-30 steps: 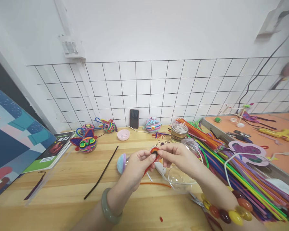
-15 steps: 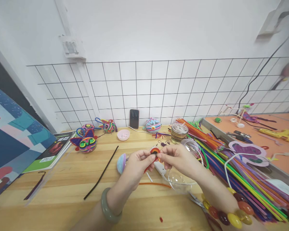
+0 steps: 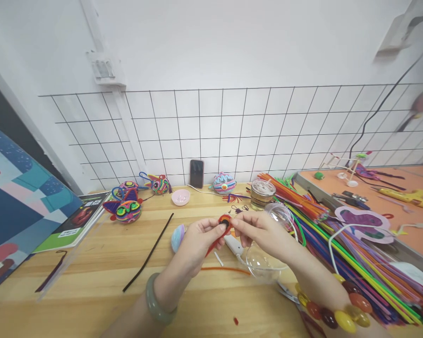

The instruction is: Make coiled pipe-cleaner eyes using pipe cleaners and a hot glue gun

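Observation:
Between both hands is a small coil of pipe cleaner (image 3: pixel 225 218), red and orange with a black centre. My left hand (image 3: pixel 203 240) pinches it with thumb and forefinger, and a red tail of it hangs below those fingers. From the right, the closed thumb and forefinger of my right hand (image 3: pixel 262 231) grip the coil's edge. A pastel blue and purple ball (image 3: pixel 177 237) is partly hidden behind my left hand. Below my right hand lies a clear plastic half-sphere (image 3: pixel 262 263). An orange pipe cleaner (image 3: pixel 225 270) and a short white strip (image 3: pixel 218 258) lie beneath the hands.
A black pipe cleaner (image 3: pixel 148 251) lies left. Decorated balls (image 3: pixel 128 211), a pink bowl (image 3: pixel 181 197), a phone (image 3: pixel 197 173) and a lidded jar (image 3: pixel 262 194) stand toward the wall. Scissors (image 3: pixel 287 293) lie beside my right forearm, near bundled pipe cleaners (image 3: pixel 352 258).
The red coil has turned a little in my fingers, and more of its red tail shows below my left hand. My left wrist has shifted slightly left.

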`<state>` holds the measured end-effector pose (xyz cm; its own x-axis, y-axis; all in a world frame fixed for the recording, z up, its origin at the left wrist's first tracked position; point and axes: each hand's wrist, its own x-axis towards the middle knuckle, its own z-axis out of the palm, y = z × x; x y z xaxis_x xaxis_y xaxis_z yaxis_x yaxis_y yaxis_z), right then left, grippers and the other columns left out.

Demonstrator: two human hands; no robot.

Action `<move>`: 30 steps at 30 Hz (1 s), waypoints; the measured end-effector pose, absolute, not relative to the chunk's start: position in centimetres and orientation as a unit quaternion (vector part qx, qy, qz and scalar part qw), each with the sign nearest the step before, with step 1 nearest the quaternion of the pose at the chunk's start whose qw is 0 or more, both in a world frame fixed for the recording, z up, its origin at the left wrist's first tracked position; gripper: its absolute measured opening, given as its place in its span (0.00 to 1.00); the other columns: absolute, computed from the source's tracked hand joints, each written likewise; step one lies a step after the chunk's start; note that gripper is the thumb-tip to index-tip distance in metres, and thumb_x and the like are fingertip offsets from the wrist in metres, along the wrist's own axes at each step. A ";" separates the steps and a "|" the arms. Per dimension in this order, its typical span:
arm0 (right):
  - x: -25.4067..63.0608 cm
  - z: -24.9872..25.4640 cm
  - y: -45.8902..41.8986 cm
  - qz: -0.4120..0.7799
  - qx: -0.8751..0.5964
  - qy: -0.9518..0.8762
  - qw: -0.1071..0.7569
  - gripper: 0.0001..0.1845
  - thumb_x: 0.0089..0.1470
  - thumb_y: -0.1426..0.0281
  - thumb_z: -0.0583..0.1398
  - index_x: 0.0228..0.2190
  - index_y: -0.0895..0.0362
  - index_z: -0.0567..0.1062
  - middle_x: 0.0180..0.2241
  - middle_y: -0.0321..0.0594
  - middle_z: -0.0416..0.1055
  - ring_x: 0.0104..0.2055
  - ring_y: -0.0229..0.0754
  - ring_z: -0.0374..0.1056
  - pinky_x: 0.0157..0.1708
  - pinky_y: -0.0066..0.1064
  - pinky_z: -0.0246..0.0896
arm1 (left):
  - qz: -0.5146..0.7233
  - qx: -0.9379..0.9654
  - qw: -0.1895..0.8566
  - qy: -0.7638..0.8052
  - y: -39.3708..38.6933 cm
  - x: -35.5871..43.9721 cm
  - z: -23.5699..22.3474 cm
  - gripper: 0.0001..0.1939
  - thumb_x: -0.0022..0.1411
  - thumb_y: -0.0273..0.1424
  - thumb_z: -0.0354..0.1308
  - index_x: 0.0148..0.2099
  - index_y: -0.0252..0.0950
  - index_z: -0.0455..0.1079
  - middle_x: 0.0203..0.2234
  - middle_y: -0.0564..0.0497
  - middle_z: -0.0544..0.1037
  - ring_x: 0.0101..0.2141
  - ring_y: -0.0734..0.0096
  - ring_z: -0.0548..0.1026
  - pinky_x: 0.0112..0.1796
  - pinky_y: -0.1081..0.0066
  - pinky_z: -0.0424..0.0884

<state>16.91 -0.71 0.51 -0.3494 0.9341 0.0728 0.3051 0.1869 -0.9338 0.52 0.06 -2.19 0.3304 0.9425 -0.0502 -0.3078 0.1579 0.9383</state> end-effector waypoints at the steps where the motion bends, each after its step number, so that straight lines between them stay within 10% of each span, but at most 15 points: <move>1: 16.9 0.5 -0.7 0.448 -0.456 -0.684 0.352 0.21 0.53 0.55 0.52 0.19 0.59 0.66 0.15 0.34 0.63 0.18 0.33 0.60 0.20 0.24 0.55 | 0.464 0.456 0.675 0.349 0.1 0.5 -2.2 0.11 0.45 0.34 0.64 0.27 0.30 0.71 0.18 0.52 0.71 0.19 0.80 0.66 0.22 0.77 0.60; 30: 17.0 0.3 -0.7 0.397 -0.479 -0.725 0.296 0.13 0.53 0.63 0.53 0.23 0.59 0.67 0.17 0.32 0.63 0.19 0.34 0.60 0.20 0.24 0.53 | 0.382 0.487 0.702 0.352 0.1 -0.1 -2.5 0.09 0.48 0.32 0.62 0.29 0.30 0.73 0.19 0.50 0.73 0.20 0.78 0.68 0.25 0.77 0.64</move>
